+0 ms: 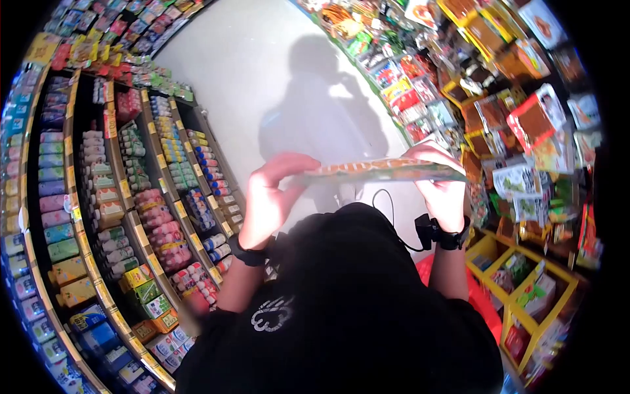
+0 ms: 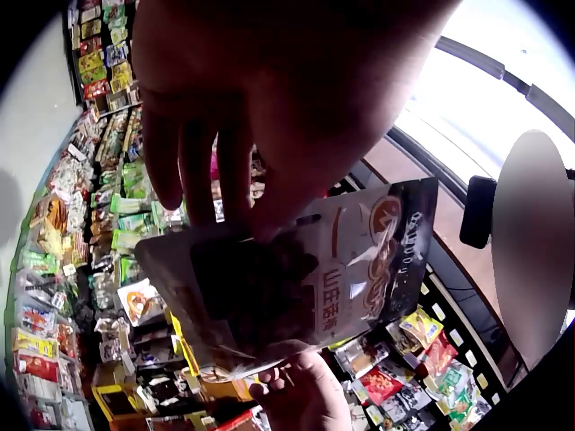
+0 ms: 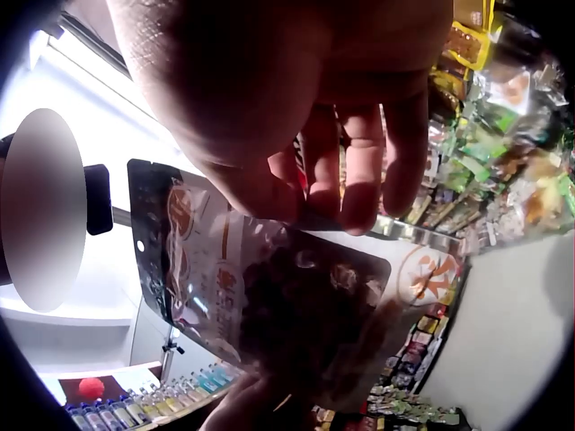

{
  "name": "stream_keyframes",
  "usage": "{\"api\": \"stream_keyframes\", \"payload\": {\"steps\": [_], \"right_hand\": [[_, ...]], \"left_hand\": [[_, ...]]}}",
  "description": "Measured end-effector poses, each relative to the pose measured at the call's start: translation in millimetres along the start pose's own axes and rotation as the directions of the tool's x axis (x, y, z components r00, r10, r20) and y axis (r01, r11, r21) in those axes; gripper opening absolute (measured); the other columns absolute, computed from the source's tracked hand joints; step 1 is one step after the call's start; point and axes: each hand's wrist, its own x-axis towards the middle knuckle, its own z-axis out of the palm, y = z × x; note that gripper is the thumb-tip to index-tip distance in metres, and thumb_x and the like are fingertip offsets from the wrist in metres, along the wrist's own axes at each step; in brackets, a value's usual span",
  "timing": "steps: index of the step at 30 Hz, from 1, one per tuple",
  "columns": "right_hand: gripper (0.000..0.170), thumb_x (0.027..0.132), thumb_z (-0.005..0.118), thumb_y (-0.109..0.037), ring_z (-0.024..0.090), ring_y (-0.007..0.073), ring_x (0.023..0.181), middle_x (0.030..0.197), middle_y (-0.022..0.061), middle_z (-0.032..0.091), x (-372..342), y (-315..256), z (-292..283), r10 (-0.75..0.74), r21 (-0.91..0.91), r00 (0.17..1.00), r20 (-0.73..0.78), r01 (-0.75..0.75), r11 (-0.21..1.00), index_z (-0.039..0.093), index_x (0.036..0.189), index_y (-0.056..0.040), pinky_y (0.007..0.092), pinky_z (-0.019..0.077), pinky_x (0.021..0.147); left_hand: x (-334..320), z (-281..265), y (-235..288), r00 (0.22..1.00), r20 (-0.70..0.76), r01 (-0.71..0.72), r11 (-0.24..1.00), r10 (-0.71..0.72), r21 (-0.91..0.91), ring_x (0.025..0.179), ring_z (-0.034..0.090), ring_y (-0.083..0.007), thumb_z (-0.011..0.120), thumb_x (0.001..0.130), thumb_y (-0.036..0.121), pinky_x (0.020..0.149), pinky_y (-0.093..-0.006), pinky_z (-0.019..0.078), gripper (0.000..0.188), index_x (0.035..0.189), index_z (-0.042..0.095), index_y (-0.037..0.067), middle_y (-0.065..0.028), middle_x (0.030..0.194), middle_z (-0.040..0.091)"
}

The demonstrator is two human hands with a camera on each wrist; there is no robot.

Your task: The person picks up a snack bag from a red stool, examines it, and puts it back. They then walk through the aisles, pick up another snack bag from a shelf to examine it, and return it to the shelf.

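Note:
A flat snack pouch [image 1: 387, 172] is held level between both hands, seen nearly edge-on in the head view. My left hand [image 1: 275, 197] pinches one end, my right hand [image 1: 441, 187] the other. In the left wrist view, the left hand [image 2: 260, 108] grips the top edge of the pouch [image 2: 346, 287], which has a dark window and printed characters; the right hand [image 2: 314, 400] is at its lower edge. The right wrist view has the right hand [image 3: 269, 99] pinching the pouch [image 3: 229, 287] from above, with the left hand [image 3: 243, 404] below.
Shelves of bottles and cartons [image 1: 157, 223] line the left side. Packaged snacks [image 1: 485, 118] fill the right, above a yellow divided rack [image 1: 518, 302]. A pale floor [image 1: 243, 59] with a person's shadow lies between them. Something red [image 1: 482, 299] is beside the right arm.

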Motion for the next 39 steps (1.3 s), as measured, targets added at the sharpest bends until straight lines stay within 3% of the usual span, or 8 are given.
{"api": "stream_keyframes", "payload": {"steps": [1,5,8,9,13,22,29,39], "right_hand": [[0.021,0.080,0.071,0.006,0.072,0.0240,0.089,0.098,0.0125,0.074,21,-2,6,-0.026,0.003,1.000,0.012,0.026,1.000,0.073,0.101,0.0034,0.0341,0.0556,0.082],[0.026,0.079,0.067,0.010,0.072,0.0256,0.091,0.098,0.0127,0.074,83,12,39,-0.083,0.054,0.987,0.141,0.076,0.996,0.075,0.102,0.0025,0.0347,0.0560,0.082],[0.023,0.080,0.068,0.011,0.072,0.0248,0.089,0.097,0.0117,0.073,120,18,75,0.001,0.025,0.968,0.253,-0.007,1.000,0.075,0.101,0.0021,0.0339,0.0557,0.081],[0.009,0.085,0.071,0.008,0.072,0.0243,0.089,0.096,0.0125,0.074,132,19,89,0.018,0.027,0.961,0.276,-0.026,0.999,0.073,0.093,0.0038,0.0342,0.0556,0.083],[0.010,0.086,0.073,0.008,0.066,0.0201,0.077,0.086,0.0086,0.068,180,23,139,-0.037,-0.038,0.913,0.407,0.057,0.998,0.072,0.093,0.0021,0.0317,0.0524,0.072],[0.009,0.088,0.073,0.009,0.066,0.0197,0.076,0.085,0.0100,0.067,305,27,251,-0.100,-0.064,0.830,0.549,0.161,0.985,0.069,0.094,0.0034,0.0310,0.0523,0.070],[0.007,0.091,0.073,0.007,0.066,0.0161,0.075,0.084,0.0085,0.067,383,35,321,-0.054,-0.043,0.856,0.514,0.089,0.995,0.068,0.093,0.0043,0.0281,0.0517,0.070],[0.005,0.088,0.074,0.006,0.066,0.0178,0.078,0.087,0.0097,0.067,456,71,337,0.041,-0.215,0.908,0.418,0.055,0.975,0.070,0.091,0.0060,0.0285,0.0516,0.069]], "left_hand": [[5,-7,-1,1.000,-0.005,-0.021,1.000,0.021,0.001,0.104,0.073,-0.0238,0.072,0.086,-0.013,0.095,-0.0348,0.0561,0.025,0.106,0.078,-0.001,-0.0117,0.109,0.077],[11,-38,-24,0.994,-0.104,-0.036,0.997,0.029,-0.066,0.104,0.072,-0.0226,0.072,0.082,-0.014,0.095,-0.0342,0.0557,0.027,0.106,0.078,-0.001,-0.0114,0.107,0.077],[9,-59,-45,0.971,-0.231,0.025,0.993,-0.052,-0.119,0.102,0.072,-0.0204,0.074,0.086,-0.011,0.094,-0.0328,0.0555,0.022,0.105,0.077,-0.001,-0.0108,0.106,0.077],[8,-66,-54,0.953,-0.291,0.051,0.990,-0.088,-0.135,0.101,0.072,-0.0190,0.076,0.088,-0.009,0.093,-0.0319,0.0555,0.018,0.105,0.077,-0.002,-0.0103,0.105,0.077],[9,-102,-88,0.902,-0.373,0.162,0.973,-0.215,-0.166,0.095,0.071,-0.0149,0.079,0.092,-0.002,0.088,-0.0293,0.0549,0.011,0.103,0.077,-0.002,-0.0086,0.102,0.078],[83,-218,-151,0.857,-0.492,0.034,0.970,-0.151,-0.240,0.093,0.070,-0.0133,0.077,0.094,0.000,0.085,-0.0291,0.0551,0.011,0.104,0.077,-0.003,-0.0071,0.100,0.076],[138,-310,-169,0.919,-0.390,0.023,0.995,-0.059,-0.097,0.085,0.068,-0.0170,0.080,0.092,0.004,0.080,-0.0303,0.0538,0.010,0.099,0.075,-0.001,-0.0090,0.090,0.073],[240,-346,-185,0.953,-0.292,0.041,0.991,-0.076,-0.124,0.087,0.072,-0.0241,0.078,0.092,0.005,0.082,-0.0333,0.0561,0.009,0.099,0.077,-0.001,-0.0102,0.095,0.075]]}}
